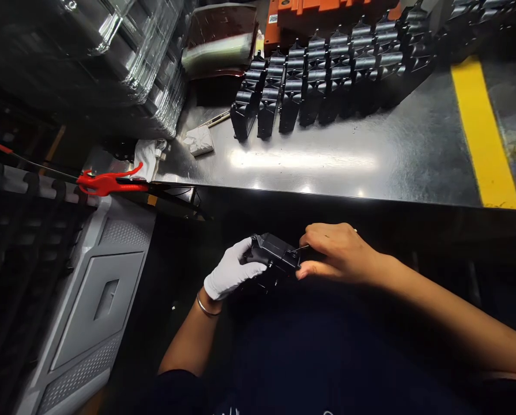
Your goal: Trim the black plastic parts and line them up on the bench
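In the head view, my left hand (230, 272), in a white glove with a metal bangle at the wrist, grips a black moulded plastic part (277, 249). The part is held tilted, in front of the workbench edge. My bare right hand (335, 253) is closed at the part's right end, its thumb touching or very near the lower corner. From its curled fingers a thin metal tool (301, 248) pokes out, with the tip against the part's top right end. Most of this tool is hidden in the fist, so its exact kind does not show.
Rows of similar black parts (290, 95) stand on the metal workbench (279, 173), with an orange tray (327, 8) behind. A crumpled white wad (199, 140) lies left of them. Plastic-wrapped stacks (145, 80), a red air gun (110, 183) and a grey crate (97, 300) occupy the left.
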Motion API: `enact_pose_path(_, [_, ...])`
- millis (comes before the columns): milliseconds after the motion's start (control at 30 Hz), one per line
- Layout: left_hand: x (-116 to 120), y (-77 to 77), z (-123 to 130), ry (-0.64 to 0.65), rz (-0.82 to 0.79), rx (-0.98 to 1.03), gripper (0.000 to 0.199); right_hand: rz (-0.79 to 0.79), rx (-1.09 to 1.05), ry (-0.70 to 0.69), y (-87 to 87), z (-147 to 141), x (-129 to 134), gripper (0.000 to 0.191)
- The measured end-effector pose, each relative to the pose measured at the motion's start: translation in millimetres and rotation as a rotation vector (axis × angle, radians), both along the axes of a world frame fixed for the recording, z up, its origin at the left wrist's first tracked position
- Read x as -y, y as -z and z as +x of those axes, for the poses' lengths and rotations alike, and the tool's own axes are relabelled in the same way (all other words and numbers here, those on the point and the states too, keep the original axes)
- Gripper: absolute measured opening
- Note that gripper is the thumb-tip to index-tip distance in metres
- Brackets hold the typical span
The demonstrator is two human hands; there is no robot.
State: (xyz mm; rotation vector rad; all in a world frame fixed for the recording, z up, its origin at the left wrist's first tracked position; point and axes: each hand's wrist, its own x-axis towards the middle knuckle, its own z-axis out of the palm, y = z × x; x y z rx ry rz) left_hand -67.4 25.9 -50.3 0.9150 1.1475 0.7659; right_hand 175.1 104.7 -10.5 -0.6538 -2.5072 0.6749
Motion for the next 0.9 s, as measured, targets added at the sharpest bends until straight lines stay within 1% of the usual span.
enact_pose_path(67, [-2.8,0.3,-1.9,0.093,-0.004,0.017,0.066,-0.006,-0.01,-0.029,-0.5,-1.5,-0.9,0.055])
enact_pose_path(167, [-8.3,2.5,-3.2,0.234,-0.015,0.042,0.066,-0.027,-0.019,-0.124,-1.2,-5.4,-1.2,0.058])
enact_pose_path(267, [-12.0,5.3,-2.1,0.277,-0.009,0.043,0.068,-0.042,-0.046,-0.206,-0.6,-8.3,0.4,0.057])
enact_pose_path(367, [-11.5,6.6,0.5,0.241,-0.004,0.054,0.065,-0.001,-0.065,-0.185,1.0,-7.9,2.7,0.056])
enact_pose_path(467, [-9.0,7.1,3.8,0.172,-0.01,0.073,0.064,0.095,-0.076,-0.118,1.7,-6.7,4.1,0.055])
enact_pose_path(533, [-7.6,7.6,6.1,0.13,-0.008,0.089,0.065,0.123,-0.078,-0.053,1.1,-7.2,4.3,0.054])
enact_pose_path(633, [-6.6,9.2,8.8,0.078,0.004,0.101,0.065,0.114,-0.066,0.013,-0.5,-9.5,3.9,0.055])
enact_pose_path(767, [-6.3,10.4,11.4,0.046,0.019,0.103,0.064,0.132,-0.075,0.02,-1.5,-10.7,2.9,0.055])
enact_pose_path(900, [-6.2,9.2,13.6,0.05,0.022,0.105,0.066,0.097,-0.069,0.037,-1.6,-7.8,1.7,0.054])
